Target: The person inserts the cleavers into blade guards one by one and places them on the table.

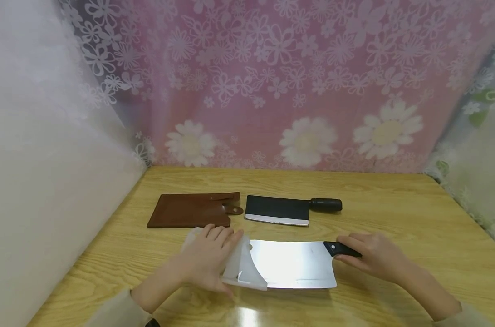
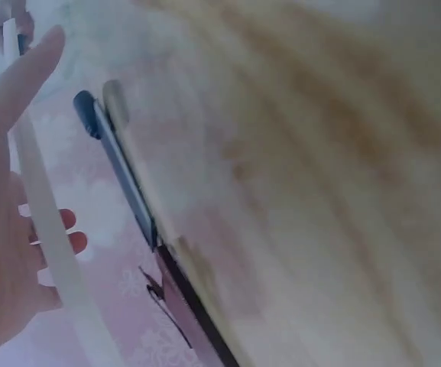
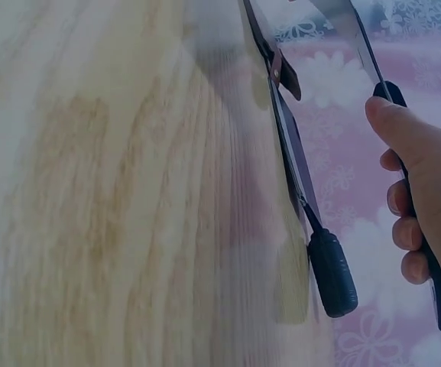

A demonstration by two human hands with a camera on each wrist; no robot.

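A cleaver with a shiny wide blade (image 1: 294, 263) and a black handle (image 1: 345, 249) is level in front of me, its far end inside a white translucent blade cover (image 1: 247, 268). My left hand (image 1: 204, 263) grips the cover, thumb at the near edge and fingers at the far edge. In the left wrist view the thumb and fingers (image 2: 73, 243) show on opposite sides of the cover. My right hand (image 1: 378, 256) holds the cleaver's handle, fingers wrapped round it. The right wrist view shows both hand and cleaver raised above the tabletop.
Behind lies a second cleaver (image 1: 276, 209) with a dark blade and black round handle (image 3: 332, 275). Left of it lies a brown leather sheath (image 1: 190, 211) with a snap strap. Both rest on the wooden table (image 1: 374, 200). A flowered pink curtain (image 1: 247, 109) hangs along the back.
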